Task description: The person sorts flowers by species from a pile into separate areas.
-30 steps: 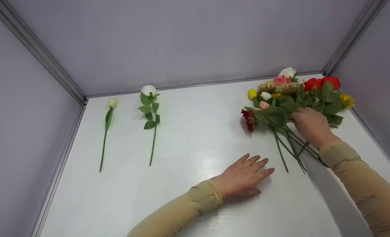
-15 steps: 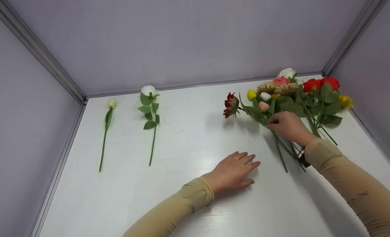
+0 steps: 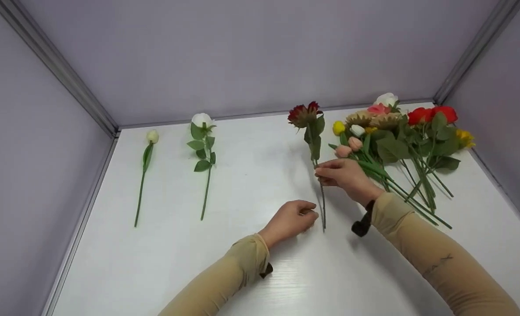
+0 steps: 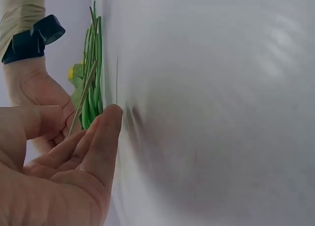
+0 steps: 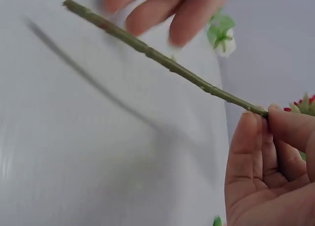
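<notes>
My right hand (image 3: 345, 176) pinches the green stem (image 5: 187, 80) of a dark red artificial flower (image 3: 303, 116) between thumb and fingertips, below its leaves. The flower stands head-away over the table, its stem end pointing toward me and casting a shadow in the right wrist view. Just left of the stem's lower part is my left hand (image 3: 288, 223), fingers loosely bent, thumb apart from them and nothing held. The left wrist view shows that palm (image 4: 64, 186) with the stem passing beyond the fingers.
A heap of artificial flowers (image 3: 387, 153) with leaves and crossing stems lies at the right, pink tulips (image 3: 343, 151) at its near left side. A white tulip (image 3: 152, 137) and a white rose (image 3: 202, 120) lie apart on the white table (image 3: 167, 263). Walls enclose the back and sides.
My right hand has drawn the dark red flower out of the heap, leftward, and turned it lengthwise. My left hand has shifted left and its spread fingers have bent.
</notes>
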Demonstrator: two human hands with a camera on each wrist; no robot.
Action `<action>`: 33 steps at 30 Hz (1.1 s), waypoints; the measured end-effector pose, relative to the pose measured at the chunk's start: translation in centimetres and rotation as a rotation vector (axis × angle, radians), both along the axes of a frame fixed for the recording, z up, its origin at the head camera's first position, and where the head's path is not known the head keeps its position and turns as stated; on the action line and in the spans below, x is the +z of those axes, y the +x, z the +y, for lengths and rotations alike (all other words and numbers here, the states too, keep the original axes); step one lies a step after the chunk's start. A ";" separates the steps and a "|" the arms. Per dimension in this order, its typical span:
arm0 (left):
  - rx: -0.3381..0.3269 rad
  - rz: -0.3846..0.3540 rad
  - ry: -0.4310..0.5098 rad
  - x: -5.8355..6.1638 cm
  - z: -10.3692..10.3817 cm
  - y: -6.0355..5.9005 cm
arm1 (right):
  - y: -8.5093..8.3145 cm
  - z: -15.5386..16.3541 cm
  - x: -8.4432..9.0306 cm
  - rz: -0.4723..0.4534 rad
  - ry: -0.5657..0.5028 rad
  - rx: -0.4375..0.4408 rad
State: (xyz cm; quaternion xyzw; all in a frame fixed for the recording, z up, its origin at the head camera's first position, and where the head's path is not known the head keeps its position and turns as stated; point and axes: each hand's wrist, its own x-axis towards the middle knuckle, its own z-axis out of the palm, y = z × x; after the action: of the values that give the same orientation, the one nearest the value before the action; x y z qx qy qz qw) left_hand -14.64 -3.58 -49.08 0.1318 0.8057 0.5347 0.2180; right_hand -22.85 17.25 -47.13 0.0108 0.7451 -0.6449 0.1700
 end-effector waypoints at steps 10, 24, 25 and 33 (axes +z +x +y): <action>0.186 -0.215 0.292 -0.9 -2.1 -0.6 | -0.1 -4.0 0.1 -0.047 -0.247 -0.069; 0.244 -0.209 0.313 -1.2 -3.2 -0.8 | 0.1 -5.7 0.2 -0.072 -0.296 -0.076; 0.247 -0.211 0.309 -1.2 -3.2 -0.8 | 0.1 -5.7 0.2 -0.069 -0.290 -0.074; 0.275 -0.238 0.315 -1.0 -3.6 -1.0 | -0.4 -5.9 0.2 -0.064 -0.239 -0.063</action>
State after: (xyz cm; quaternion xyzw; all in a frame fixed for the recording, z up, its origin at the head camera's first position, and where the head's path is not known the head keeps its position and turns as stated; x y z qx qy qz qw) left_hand -15.62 -7.13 -50.08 -0.0105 0.6914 0.6902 0.2132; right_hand -23.27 11.39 -46.97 0.0342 0.6565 -0.7333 0.1735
